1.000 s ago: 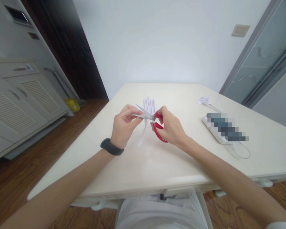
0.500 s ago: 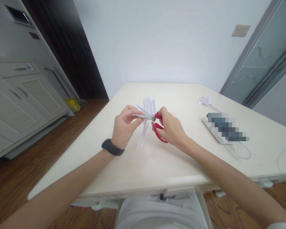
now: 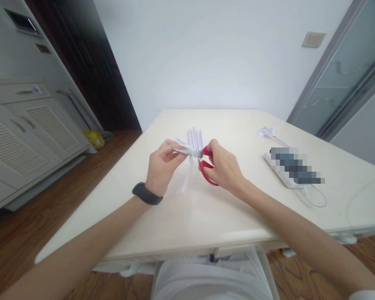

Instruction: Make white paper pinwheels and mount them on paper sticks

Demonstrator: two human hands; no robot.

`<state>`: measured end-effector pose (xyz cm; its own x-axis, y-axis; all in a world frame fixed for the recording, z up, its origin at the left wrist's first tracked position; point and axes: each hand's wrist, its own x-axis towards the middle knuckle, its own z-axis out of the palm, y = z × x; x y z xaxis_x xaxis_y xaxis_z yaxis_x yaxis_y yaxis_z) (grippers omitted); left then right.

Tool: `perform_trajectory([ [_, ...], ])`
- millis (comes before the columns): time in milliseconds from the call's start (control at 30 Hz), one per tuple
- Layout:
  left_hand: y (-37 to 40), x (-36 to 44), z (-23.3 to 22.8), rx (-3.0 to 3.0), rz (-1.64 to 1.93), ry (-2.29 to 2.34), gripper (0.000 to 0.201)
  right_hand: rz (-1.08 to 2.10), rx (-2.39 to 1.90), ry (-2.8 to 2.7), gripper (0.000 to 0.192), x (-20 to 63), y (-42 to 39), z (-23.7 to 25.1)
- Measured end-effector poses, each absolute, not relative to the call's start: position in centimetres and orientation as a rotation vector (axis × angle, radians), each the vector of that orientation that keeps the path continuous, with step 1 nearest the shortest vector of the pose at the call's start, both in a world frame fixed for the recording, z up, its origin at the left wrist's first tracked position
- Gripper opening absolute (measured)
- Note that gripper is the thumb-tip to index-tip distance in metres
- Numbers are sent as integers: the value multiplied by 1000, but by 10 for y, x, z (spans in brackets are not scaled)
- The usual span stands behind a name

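My right hand [image 3: 225, 163] has its fingers through the red handles of a pair of scissors [image 3: 208, 174], whose blades point left. Pinched in the fingers of my left hand [image 3: 163, 166] is a piece of white paper [image 3: 179, 141], partly hidden by the fingers and blades. The blades lie across the paper, close to my left fingertips. A thin white paper strip [image 3: 185, 179] hangs below the blades toward the table. Just behind the scissors, several white paper rolls [image 3: 195, 137] lie side by side on the table.
A white paper flower on a stem [image 3: 268, 131] lies at the right of the cream table [image 3: 225, 221]. Nearer stands a white device [image 3: 283, 178] with a pixelated top and a white cable [image 3: 321, 204]. A white wall [image 3: 206, 54] rises behind the table.
The scissor blades have come closer together on the white paper. Both hands stay in nearly the same place, and the view has shifted slightly.
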<state>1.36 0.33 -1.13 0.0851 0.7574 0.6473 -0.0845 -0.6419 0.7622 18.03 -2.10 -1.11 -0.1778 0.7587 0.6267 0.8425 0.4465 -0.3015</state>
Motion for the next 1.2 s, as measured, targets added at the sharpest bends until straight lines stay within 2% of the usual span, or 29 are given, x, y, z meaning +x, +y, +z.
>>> perform_trajectory([
  [1200, -1, 20, -16, 1665, 1624, 675, 2, -242, -1384, -1948, 17, 180, -23, -12],
])
